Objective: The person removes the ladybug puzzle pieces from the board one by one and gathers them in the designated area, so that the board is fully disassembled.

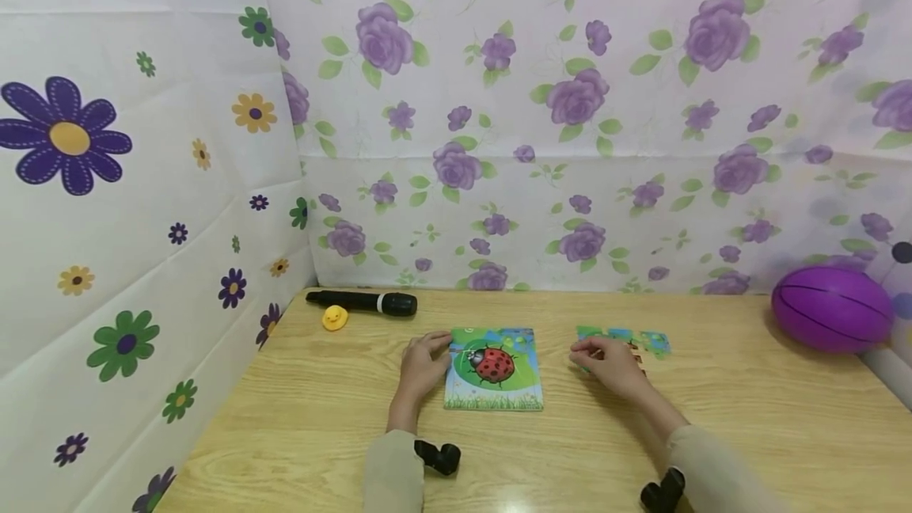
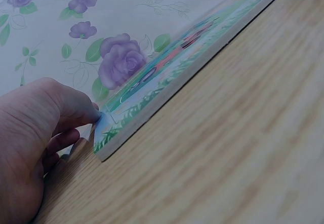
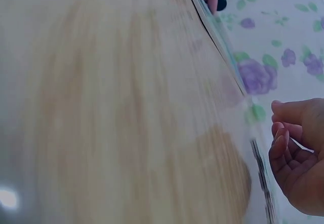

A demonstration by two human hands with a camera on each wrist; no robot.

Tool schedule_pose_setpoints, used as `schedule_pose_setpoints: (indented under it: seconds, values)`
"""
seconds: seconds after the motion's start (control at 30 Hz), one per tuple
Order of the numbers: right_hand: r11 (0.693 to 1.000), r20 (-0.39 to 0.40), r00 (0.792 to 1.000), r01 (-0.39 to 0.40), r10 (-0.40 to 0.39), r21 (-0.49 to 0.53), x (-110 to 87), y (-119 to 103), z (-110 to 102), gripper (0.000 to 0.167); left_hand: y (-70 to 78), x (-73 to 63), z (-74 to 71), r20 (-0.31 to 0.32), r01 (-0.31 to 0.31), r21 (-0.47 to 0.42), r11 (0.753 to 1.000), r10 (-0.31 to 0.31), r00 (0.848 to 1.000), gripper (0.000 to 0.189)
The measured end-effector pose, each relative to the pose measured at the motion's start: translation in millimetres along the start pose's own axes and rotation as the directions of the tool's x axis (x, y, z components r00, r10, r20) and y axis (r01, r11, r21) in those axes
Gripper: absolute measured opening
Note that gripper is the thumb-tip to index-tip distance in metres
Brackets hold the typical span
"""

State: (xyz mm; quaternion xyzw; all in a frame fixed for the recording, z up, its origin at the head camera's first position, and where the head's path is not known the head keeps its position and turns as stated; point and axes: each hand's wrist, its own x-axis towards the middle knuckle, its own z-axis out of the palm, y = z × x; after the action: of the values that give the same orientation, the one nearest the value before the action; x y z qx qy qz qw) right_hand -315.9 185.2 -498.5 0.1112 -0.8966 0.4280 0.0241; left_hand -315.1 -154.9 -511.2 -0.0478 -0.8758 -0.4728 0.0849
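A square ladybug picture puzzle (image 1: 527,378) lies flat on the wooden table. My left hand (image 1: 422,370) rests along its left side, with fingertips at the upper left edge. In the left wrist view, a fingertip of that hand (image 2: 45,127) touches the puzzle's (image 2: 167,79) surface near a corner, and the other fingers bend beside it. To the right, my right hand (image 1: 616,366) hovers over a cluster of jigsaw pieces (image 1: 655,341) and partly hides them. Its fingers are loosely bent in the right wrist view, where the hand (image 3: 301,155) shows nothing between thumb and fingertips.
At the back left lie a black microphone (image 1: 363,302) with a white band and a small yellow rubber duck (image 1: 334,317). A purple ball (image 1: 832,309) sits at the table's right end. Flower-patterned cloth (image 1: 456,101) hangs behind and at the left.
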Motion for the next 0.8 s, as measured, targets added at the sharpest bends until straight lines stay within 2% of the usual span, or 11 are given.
schedule_pose_setpoints:
  seconds: [0.2, 0.37, 0.6, 0.7, 0.8]
  values:
    - [0.998, 0.081, 0.996, 0.025, -0.029, 0.054, 9.8, -16, 23, 0.026, 1.4, 0.3, 0.2, 0.0, 0.002, 0.005, 1.0, -0.002, 1.0, 0.036]
    - [0.994, 0.196, 0.978, 0.059, -0.076, 0.092, 13.2, -30, 37, 0.036, 0.9, 0.6, -0.5, -0.002, 0.006, 0.001, 1.0, -0.006, 1.0, 0.035]
    - [0.997, 0.275, 0.96, 0.068, -0.06, -0.022, 14.3, -43, 43, 0.055, -1.7, 1.2, 0.6, -0.005, -0.001, 0.008, 1.0, 0.001, 1.0, 0.035]
    - [0.996, 0.285, 0.958, 0.056, -0.033, -0.073, 15.6, -45, 46, 0.054, -1.3, 0.8, 0.4, -0.002, -0.001, 0.002, 1.0, 0.001, 1.0, 0.035]
    - [0.996, 0.28, 0.96, 0.037, -0.014, -0.075, 16.3, -47, 47, 0.051, -0.5, 0.3, -0.1, -0.003, -0.006, 0.004, 1.0, 0.006, 1.0, 0.036]
